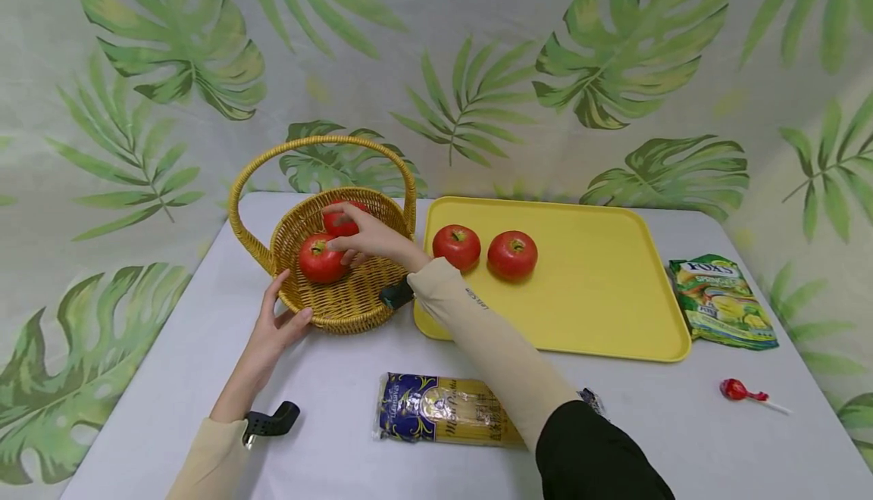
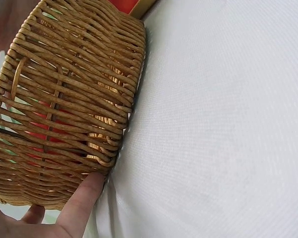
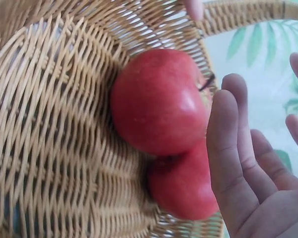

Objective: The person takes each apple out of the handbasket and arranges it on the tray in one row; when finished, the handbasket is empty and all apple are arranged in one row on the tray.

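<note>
A wicker basket (image 1: 361, 303) with a tall handle holds a front red apple (image 1: 319, 259) and a back red apple (image 1: 344, 216). My right hand (image 1: 371, 239) is over the basket, its fingers loosely bent and holding nothing. In the right wrist view, its fingers (image 3: 228, 144) are beside the two apples, the nearer apple (image 3: 159, 101) with its stem showing. My left hand (image 1: 269, 337) rests against the basket's near left side, thumb and fingers spread. One left finger (image 2: 84, 201) touches the woven wall low down in the left wrist view.
Two more apples, a left apple (image 1: 456, 248) and a right apple (image 1: 512, 255), sit on a yellow tray (image 1: 600, 288) right of the basket. A spaghetti pack (image 1: 443, 409) lies in front, partly under my right sleeve. A green Fox's candy bag (image 1: 723, 301) and a red lollipop (image 1: 736, 389) lie at the right.
</note>
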A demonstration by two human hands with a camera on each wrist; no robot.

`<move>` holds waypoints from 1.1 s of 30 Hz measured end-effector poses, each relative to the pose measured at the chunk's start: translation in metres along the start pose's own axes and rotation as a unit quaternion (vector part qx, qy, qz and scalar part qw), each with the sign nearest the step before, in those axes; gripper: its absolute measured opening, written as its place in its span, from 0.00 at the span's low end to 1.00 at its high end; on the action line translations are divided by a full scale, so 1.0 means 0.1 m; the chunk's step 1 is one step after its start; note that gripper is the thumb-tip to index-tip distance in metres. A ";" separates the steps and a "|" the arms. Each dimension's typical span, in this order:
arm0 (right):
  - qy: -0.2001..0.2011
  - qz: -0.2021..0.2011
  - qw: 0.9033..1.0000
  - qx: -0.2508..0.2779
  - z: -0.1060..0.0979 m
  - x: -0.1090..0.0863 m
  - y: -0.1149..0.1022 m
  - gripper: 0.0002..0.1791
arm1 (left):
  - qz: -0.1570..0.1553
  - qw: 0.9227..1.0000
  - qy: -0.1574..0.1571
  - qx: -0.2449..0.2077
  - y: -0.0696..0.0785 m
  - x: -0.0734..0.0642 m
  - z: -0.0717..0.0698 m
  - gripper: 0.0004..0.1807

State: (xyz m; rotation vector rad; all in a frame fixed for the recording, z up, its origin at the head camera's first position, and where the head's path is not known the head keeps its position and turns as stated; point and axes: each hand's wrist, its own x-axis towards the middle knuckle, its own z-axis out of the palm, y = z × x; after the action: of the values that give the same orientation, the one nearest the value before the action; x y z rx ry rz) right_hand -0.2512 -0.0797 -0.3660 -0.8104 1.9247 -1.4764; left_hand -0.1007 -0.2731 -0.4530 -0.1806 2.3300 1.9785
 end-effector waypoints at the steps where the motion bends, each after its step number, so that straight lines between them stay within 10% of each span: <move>1: -0.002 0.004 1.000 -0.001 0.03 0.03 0.01 0.35 | 0.001 1.000 0.000 0.000 0.00 0.00 0.00 0.43; 33: -0.050 0.113 0.977 -0.173 0.26 0.23 0.07 0.36 | 0.013 1.000 -0.002 -0.021 -0.03 0.02 -0.01 0.42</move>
State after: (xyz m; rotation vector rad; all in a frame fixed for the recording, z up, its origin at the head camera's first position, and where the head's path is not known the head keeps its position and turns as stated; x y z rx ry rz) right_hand -0.2472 -0.1120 -0.3802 -0.7666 2.1474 -0.9631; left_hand -0.1018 -0.2742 -0.4562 -0.1501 2.3011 2.0382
